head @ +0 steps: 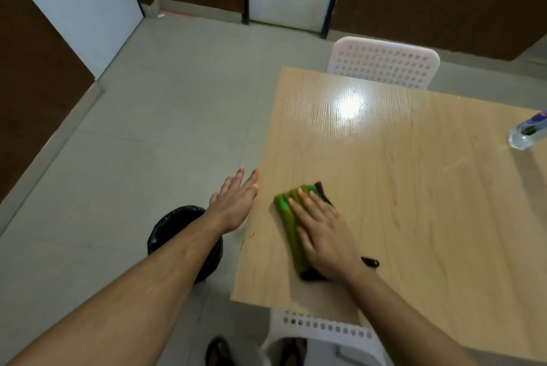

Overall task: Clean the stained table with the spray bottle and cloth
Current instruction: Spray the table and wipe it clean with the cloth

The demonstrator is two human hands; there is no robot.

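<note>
While flat, fingers (305,203) on cloth (288,217).

Worktop (414,188): light wood grain, glossy, small orange stain at near left edge.
Cloth (288,217): green with black trim, bunched, flat on worktop near its left edge, partly covered.
Spray bottle (525,133): clear, at far right, cut off by frame.

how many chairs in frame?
2. One white perforated plastic chair stands at the far edge of the light wood table; a second white perforated chair sits at the near edge, partly under it. Others may be out of frame.
</note>
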